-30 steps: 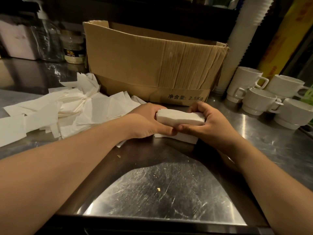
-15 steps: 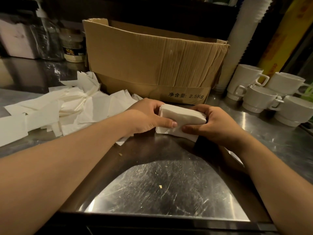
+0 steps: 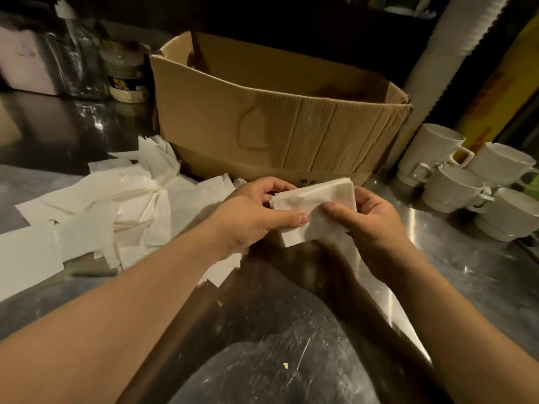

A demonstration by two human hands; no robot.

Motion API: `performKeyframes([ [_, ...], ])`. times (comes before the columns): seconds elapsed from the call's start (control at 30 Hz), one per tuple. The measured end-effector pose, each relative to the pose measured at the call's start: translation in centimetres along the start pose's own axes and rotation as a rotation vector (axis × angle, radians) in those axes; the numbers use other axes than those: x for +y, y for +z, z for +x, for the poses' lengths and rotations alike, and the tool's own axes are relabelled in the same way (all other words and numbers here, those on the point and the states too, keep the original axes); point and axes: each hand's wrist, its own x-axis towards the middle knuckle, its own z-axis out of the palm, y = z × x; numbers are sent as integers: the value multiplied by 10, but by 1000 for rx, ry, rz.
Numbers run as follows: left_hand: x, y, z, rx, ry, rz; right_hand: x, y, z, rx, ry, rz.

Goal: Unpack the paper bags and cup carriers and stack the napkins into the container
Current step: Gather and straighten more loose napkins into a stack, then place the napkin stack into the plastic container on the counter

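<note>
Both hands, left hand (image 3: 248,217) and right hand (image 3: 370,225), pinch a white folded napkin stack (image 3: 313,207) near the open brown cardboard box (image 3: 277,123); its contents are hidden.

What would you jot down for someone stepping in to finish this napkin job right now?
Left hand: grips the left end of the napkin stack, thumb on top.
Right hand: grips the stack's right end.
The stack is held above the steel counter, in front of the cardboard box.
Loose napkins lie scattered on the counter to the left.
Done: one bundle gathered.
Left: put this stack away, then gather and stack the loose ones. No napkin container can be identified in this view.
</note>
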Motion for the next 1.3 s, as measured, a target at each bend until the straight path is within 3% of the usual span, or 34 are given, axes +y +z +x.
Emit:
performKeyframes([
  [0.33, 59, -56, -17, 11, -28, 104, -77, 64, 23, 37, 69, 45],
  [0.6, 132, -113, -21, 99, -63, -62, -167, 124, 53, -33, 177, 176],
  [0.97, 224, -222, -4, 106, -69, -179, -282, 198, 137, -219, 86, 13],
  [1.3, 275, -322, 29, 227, -25, -47, -341, 276, 221, -313, 30, -6],
])
